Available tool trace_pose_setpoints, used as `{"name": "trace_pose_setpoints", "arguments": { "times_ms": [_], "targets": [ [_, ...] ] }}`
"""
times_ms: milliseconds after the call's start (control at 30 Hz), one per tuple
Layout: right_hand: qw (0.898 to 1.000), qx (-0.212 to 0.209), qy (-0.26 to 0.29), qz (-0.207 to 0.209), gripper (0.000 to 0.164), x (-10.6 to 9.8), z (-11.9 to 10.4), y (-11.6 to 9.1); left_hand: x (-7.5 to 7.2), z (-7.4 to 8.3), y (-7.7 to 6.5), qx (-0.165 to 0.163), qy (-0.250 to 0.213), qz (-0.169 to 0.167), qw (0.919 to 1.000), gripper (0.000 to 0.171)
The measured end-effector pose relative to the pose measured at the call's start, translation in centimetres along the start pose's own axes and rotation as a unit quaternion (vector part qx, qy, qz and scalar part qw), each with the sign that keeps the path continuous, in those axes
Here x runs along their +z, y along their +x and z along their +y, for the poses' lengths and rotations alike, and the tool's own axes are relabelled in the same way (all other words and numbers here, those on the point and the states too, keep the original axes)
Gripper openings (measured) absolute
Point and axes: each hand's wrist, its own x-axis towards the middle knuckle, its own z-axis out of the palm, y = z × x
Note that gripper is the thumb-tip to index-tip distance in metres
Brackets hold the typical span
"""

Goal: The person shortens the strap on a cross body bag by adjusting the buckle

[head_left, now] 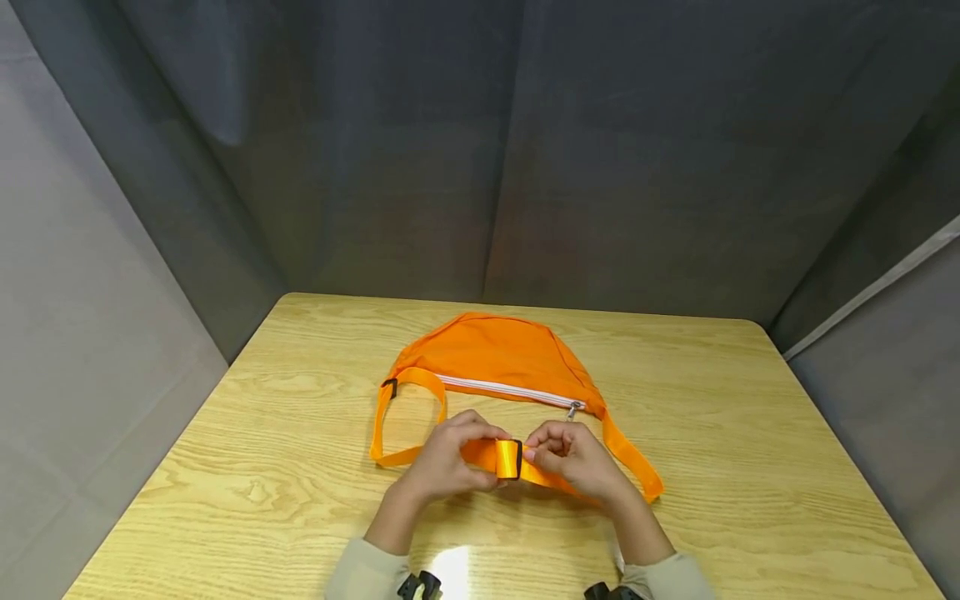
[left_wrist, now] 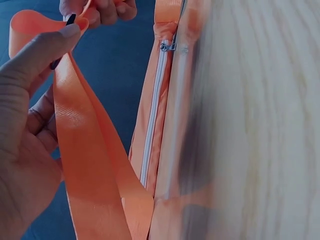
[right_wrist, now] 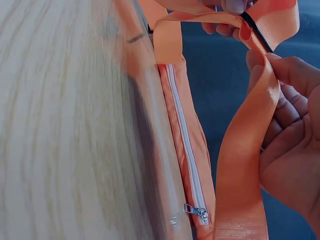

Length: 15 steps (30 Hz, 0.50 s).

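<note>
An orange waist bag [head_left: 491, 354] lies on the table, its white zipper [head_left: 502, 388] facing the person and the metal zipper pull [head_left: 573, 408] at the right end. In front of it, both hands hold the orange webbing strap [head_left: 630, 454] at a black strap slider [head_left: 517, 460]. The left hand [head_left: 450, 458] pinches the slider and the strap looped through it, its thumb [left_wrist: 70, 31] on the black bar. Just right of the slider, the right hand [head_left: 577, 458] pinches the strap between thumb and fingers. In the right wrist view the strap [right_wrist: 245, 165] hangs down from those fingertips.
A second black buckle piece [head_left: 390, 387] sits at the bag's left end, where the strap curls in a loop [head_left: 378, 425]. The wooden table [head_left: 247, 467] has dark grey curtains [head_left: 420, 167] behind it and lighter grey cloth [head_left: 90, 317] at the left.
</note>
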Motion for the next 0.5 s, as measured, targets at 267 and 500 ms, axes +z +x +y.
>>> {"name": "trace_pose_setpoints", "arguments": {
  "times_ms": [267, 500],
  "targets": [
    [0.988, -0.067, -0.137, 0.017, 0.039, 0.7, -2.1, -0.6, -0.6, 0.0, 0.0, 0.019, 0.017, 0.022, 0.9994, 0.051],
    [0.972, -0.105, -0.207, 0.03, 0.053, 1.5, -0.7, 0.1, -0.7, -0.1, 0.1, 0.007, 0.012, 0.023, 0.9996, 0.051]
  ]
}}
